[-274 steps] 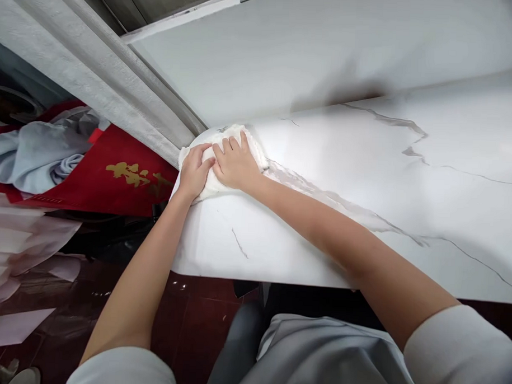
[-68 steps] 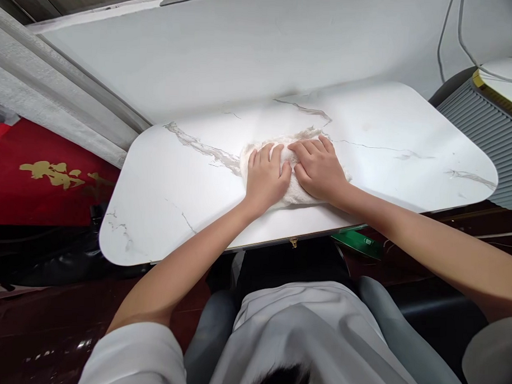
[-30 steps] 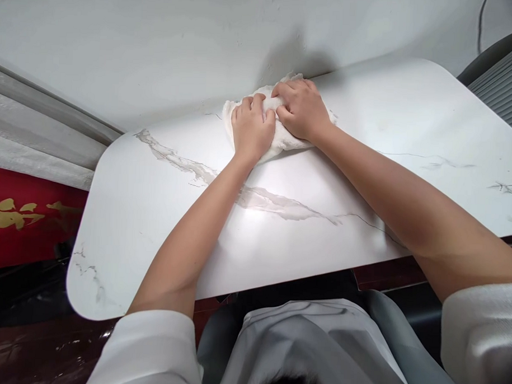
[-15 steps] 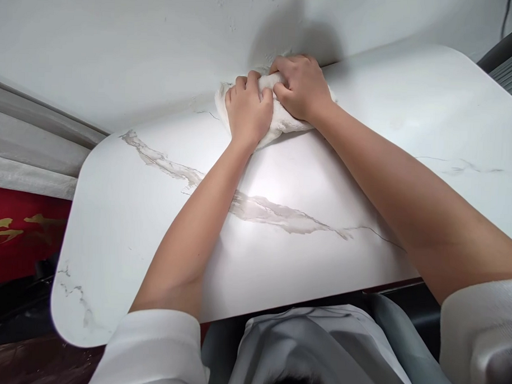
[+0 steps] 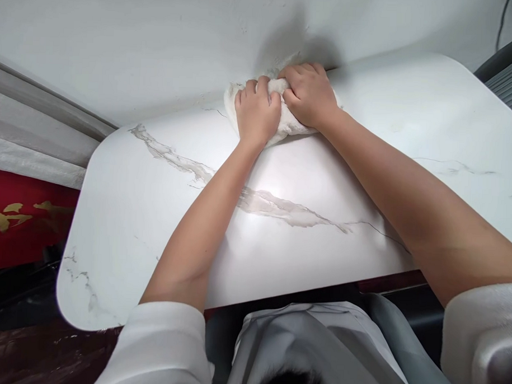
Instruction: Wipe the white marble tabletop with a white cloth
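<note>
A bunched white cloth (image 5: 288, 121) lies on the far edge of the marble-patterned white table (image 5: 163, 205), close to the wall. My left hand (image 5: 259, 111) grips the cloth's left side, its fingers curled over the top. On the right, my right hand (image 5: 312, 93) is closed over the cloth's upper part, the thumb bent toward the left hand. Both palms press down from above, hiding much of the cloth. Both forearms stretch across the table from the near side.
The white wall (image 5: 139, 42) rises right behind the table. Pale folded fabric (image 5: 40, 128) and a red cloth with gold marks (image 5: 28, 217) are at the left. A grey ribbed object (image 5: 510, 72) stands at the far right, beside a dark cable (image 5: 502, 27).
The view has shifted slightly, so the table and hands appear a little further right. Both hands keep their grip on the cloth, which stays in about the same place on the table.
</note>
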`<state>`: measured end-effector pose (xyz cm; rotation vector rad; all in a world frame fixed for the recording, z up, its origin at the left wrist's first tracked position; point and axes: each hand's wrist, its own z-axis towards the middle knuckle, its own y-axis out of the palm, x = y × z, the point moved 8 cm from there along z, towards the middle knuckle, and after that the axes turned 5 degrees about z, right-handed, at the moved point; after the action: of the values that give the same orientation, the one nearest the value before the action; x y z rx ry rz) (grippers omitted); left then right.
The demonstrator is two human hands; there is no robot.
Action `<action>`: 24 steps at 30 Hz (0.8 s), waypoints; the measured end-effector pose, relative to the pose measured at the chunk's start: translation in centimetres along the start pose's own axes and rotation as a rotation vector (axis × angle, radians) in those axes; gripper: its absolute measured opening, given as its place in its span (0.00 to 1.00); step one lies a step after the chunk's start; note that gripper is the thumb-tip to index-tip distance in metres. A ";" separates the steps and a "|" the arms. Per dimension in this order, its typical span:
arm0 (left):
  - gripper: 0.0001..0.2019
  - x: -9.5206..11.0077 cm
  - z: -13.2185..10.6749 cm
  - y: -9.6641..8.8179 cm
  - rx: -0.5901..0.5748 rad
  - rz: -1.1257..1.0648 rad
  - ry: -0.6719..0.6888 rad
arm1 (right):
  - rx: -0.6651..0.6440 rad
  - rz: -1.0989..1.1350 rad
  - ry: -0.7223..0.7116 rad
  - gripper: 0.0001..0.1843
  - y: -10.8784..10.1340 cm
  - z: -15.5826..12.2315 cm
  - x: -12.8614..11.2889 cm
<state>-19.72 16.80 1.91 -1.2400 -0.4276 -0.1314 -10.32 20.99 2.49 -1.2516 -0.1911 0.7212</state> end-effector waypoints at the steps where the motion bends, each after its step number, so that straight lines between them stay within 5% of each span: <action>1: 0.22 0.0 -0.3 0.0 0.001 0.000 0.002 | 0.005 0.003 -0.007 0.24 -0.1 -0.3 -0.1; 10: 0.18 0.8 -4.9 0.0 0.018 -0.107 0.059 | -0.010 0.078 -0.020 0.23 -0.4 -5.0 -0.2; 24: 0.23 6.1 -17.3 -2.2 -0.094 0.092 0.162 | 0.090 0.102 -0.139 0.23 -5.8 -18.0 -2.9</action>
<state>-10.65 0.73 1.73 -1.3282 -0.2256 -0.1736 -1.15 4.24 2.52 -1.1323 -0.2077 0.8963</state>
